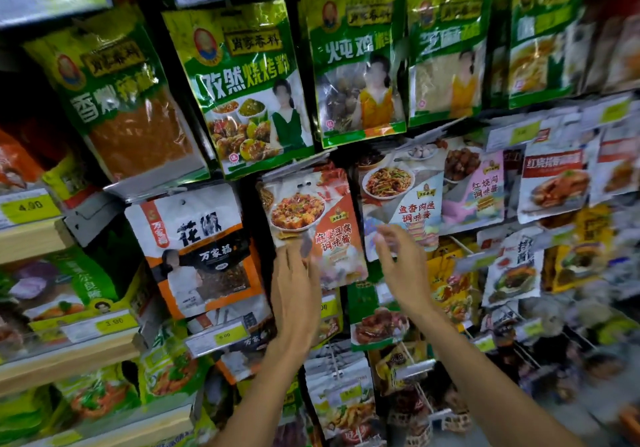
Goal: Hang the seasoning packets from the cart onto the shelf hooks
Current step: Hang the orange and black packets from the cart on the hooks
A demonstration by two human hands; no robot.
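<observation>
Reaching up to the hanging rows, I have both hands at the seasoning packets. My left hand (294, 284) is flat, fingers straight and close together. Its fingertips rest against the lower part of the orange-and-white tofu sauce packet (311, 218). That packet hangs tilted in the middle row, between the peppercorn packet (197, 238) on its left and the shredded-pork sauce packet (405, 197) on its right.

My right hand (401, 266) is raised just beside the left, fingers loosely spread and holding nothing. Its tips are blurred over the bottom corner of the shredded-pork sauce packet, so I cannot tell whether they touch it.

A row of green packets (249, 86) hangs above, overlapping the tops of the ones I am at. Yellow price tags (29, 207) sit on the wooden shelves (69, 349) at my left, and more packets hang below my forearms.
</observation>
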